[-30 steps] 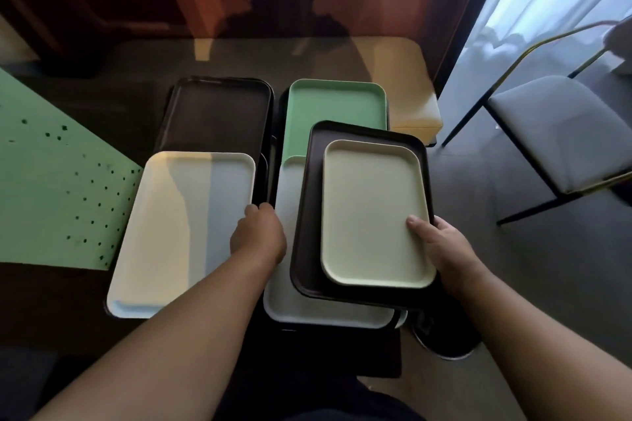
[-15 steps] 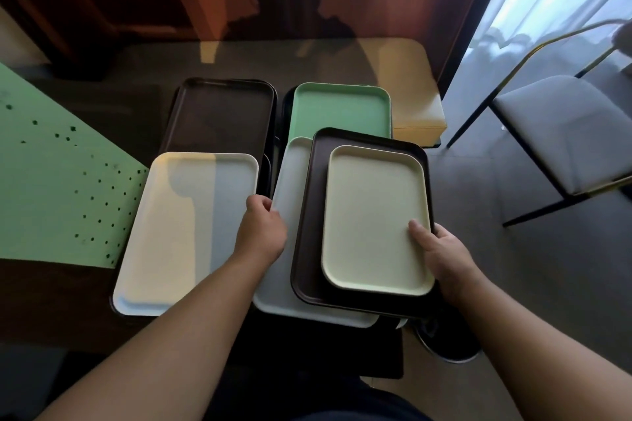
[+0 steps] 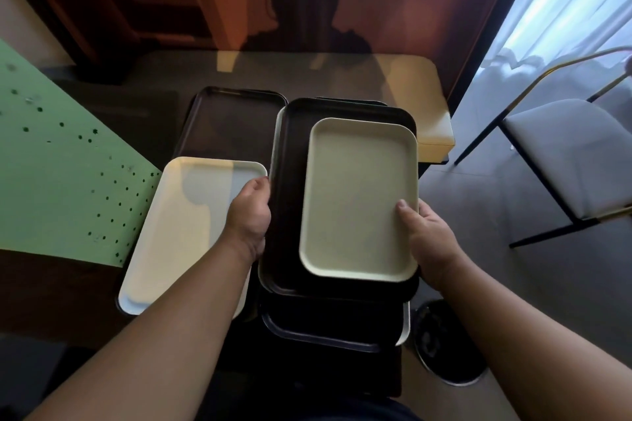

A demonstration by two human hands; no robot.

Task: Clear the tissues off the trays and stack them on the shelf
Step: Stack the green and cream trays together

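Observation:
I hold a stack of trays above the table with both hands. A small cream tray (image 3: 359,198) lies on top of a larger dark brown tray (image 3: 290,215), with a white tray's edge (image 3: 263,280) showing beneath on the left. My left hand (image 3: 249,212) grips the stack's left edge. My right hand (image 3: 427,236) grips its right edge, thumb on the cream tray. Another dark tray (image 3: 328,328) lies below the stack, on a white one (image 3: 406,325). A white tray (image 3: 181,236) lies at the left and a dark brown tray (image 3: 222,123) behind it. No tissues are visible.
A green perforated sheet (image 3: 58,174) covers the table's left side. A yellow-topped stool (image 3: 431,133) stands at the table's far right. A grey chair (image 3: 567,161) with black legs stands to the right. A round black bin (image 3: 444,342) sits on the floor by my right arm.
The stack now includes the white tray and has lifted and moved away from me, covering the green tray. A dark tray underneath has come into sight.

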